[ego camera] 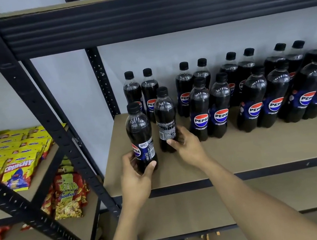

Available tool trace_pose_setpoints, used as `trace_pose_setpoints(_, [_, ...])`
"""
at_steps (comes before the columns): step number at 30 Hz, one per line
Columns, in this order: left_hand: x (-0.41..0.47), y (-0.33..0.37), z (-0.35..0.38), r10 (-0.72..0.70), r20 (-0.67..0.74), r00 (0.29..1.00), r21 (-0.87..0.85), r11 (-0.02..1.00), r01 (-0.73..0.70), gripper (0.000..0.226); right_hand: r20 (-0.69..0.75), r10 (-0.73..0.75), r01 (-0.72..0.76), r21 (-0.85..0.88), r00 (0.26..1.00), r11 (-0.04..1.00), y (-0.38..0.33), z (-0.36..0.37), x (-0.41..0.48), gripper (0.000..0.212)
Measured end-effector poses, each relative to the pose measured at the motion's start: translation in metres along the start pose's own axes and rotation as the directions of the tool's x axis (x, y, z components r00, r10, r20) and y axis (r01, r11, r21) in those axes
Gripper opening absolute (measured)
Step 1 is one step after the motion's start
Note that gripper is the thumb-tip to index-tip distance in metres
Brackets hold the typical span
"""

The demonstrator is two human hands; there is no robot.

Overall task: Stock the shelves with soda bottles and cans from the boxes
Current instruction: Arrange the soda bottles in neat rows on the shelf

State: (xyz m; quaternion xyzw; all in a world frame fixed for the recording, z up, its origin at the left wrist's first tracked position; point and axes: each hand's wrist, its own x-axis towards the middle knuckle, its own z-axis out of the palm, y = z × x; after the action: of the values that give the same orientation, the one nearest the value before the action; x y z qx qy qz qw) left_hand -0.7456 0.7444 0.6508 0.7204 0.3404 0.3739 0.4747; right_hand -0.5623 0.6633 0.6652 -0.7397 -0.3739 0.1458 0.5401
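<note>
A dark soda bottle with a black cap, the front bottle (140,135), is gripped low on its body by the left hand (135,177), with the thumb curled across its front and the fingers wrapped behind. It is held upright near the front left corner of the shelf (242,154); whether its base rests on the board cannot be told. Just beside it, slightly further back, a second bottle (165,116) is held near its base by the right hand (186,146), thumb in front and fingers round the far side, and is seen standing upright on the shelf. Behind and to the right, more bottles (261,95) are lined up in two rows along the wall. On the neighbouring rack to the left, yellow snack bags (14,161) are stacked, with red snack bags (69,194) on the level below.
</note>
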Motion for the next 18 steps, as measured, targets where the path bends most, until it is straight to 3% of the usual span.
trace_pose_setpoints(7, [-0.002, 0.000, -0.002, -0.002, -0.021, 1.000, -0.007, 1.000, 0.002, 0.057, 0.079, 0.064, -0.062, -0.023, 0.995, 0.998, -0.001, 0.004, 0.027, 0.058])
trace_pose_setpoints(10, [-0.002, 0.000, -0.004, -0.014, -0.016, 1.000, -0.022, 1.000, 0.014, 0.061, 0.010, 0.075, -0.076, 0.027, 0.997, 0.997, -0.001, 0.011, 0.028, 0.075])
trace_pose_setpoints(13, [-0.001, -0.006, -0.007, -0.040, 0.004, 0.999, -0.074, 0.996, 0.040, 0.062, -0.112, 0.071, -0.075, -0.029, 0.991, 0.997, 0.003, 0.023, 0.027, 0.091])
trace_pose_setpoints(18, [0.006, -0.004, -0.019, -0.070, 0.120, 0.990, -0.168, 0.982, 0.090, 0.064, -0.175, 0.069, -0.081, -0.064, 0.982, 0.995, 0.001, 0.031, 0.034, 0.082])
